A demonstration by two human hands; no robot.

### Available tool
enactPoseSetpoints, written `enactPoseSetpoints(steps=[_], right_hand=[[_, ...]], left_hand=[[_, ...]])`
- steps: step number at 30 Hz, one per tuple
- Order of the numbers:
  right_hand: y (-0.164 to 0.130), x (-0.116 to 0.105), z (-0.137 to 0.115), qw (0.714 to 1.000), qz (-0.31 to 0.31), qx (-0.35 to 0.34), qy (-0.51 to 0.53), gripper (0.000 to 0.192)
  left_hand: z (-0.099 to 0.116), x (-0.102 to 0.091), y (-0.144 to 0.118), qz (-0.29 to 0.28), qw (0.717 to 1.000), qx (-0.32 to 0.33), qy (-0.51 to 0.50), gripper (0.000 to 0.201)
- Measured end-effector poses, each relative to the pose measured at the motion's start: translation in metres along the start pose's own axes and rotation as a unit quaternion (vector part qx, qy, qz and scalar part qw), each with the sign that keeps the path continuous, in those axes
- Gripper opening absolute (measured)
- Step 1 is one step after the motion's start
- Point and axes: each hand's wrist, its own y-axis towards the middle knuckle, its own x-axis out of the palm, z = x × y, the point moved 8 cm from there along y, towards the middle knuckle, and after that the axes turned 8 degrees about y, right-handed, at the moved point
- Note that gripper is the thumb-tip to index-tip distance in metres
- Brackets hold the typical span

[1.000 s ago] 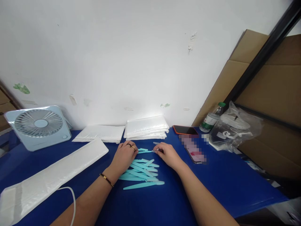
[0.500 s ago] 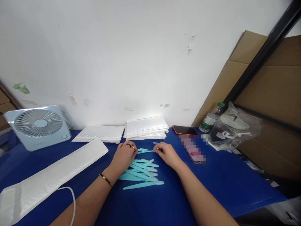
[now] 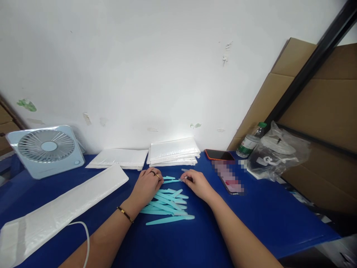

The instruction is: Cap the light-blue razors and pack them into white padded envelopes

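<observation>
Small packing workroom: blue-covered table (image 3: 264, 223), stacked white pouches (image 3: 173, 151) at centre, cardboard sheets (image 3: 320, 111) leaning right, scuffed wall (image 3: 156, 67).

No legible text, not even on the bottle (image 3: 249, 144) label

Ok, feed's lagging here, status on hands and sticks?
Left hand and right hand pinch one teal stick. Teal pile below. Nothing between.
</observation>
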Motion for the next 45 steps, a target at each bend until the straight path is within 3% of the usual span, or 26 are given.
enactPoseSetpoints(steps=[11, 20, 25, 27, 32, 37, 45], right_hand=[[-0.001, -0.001, 0.001, 1.0, -0.007, 0.011, 0.016, 0.019], [-0.004, 0.007, -0.009, 0.998, -0.047, -0.013, 0.041, 0.017], [0.0, -0.026, 0.014, 0.996, 0.081, 0.003, -0.04, 0.02], [0.003, -0.029, 0.023, 0.992, 0.1, 0.011, -0.079, 0.025], [0.005, -0.018, 0.029, 0.997, 0.053, 0.004, -0.055, 0.019], [0.004, -0.01, 0.02, 0.999, 0.03, 0.007, 0.015, 0.014], [0.003, 0.004, 0.006, 0.999, 0.003, 0.001, 0.045, 0.013]], left_hand=[[-0.001, 0.0, -0.001, -0.002, 1.0, -0.005, -0.006, 0.02], [0.006, 0.002, -0.003, -0.03, 0.998, 0.007, -0.046, 0.02], [-0.01, -0.001, -0.005, -0.038, 0.997, -0.043, -0.06, 0.022], [-0.019, 0.0, -0.006, -0.043, 0.995, -0.071, -0.057, 0.026], [-0.025, 0.007, -0.007, -0.052, 0.994, -0.074, -0.067, 0.023], [-0.023, 0.012, -0.005, -0.047, 0.993, -0.065, -0.091, 0.02], [-0.018, 0.014, -0.002, -0.045, 0.989, -0.059, -0.128, 0.02]])
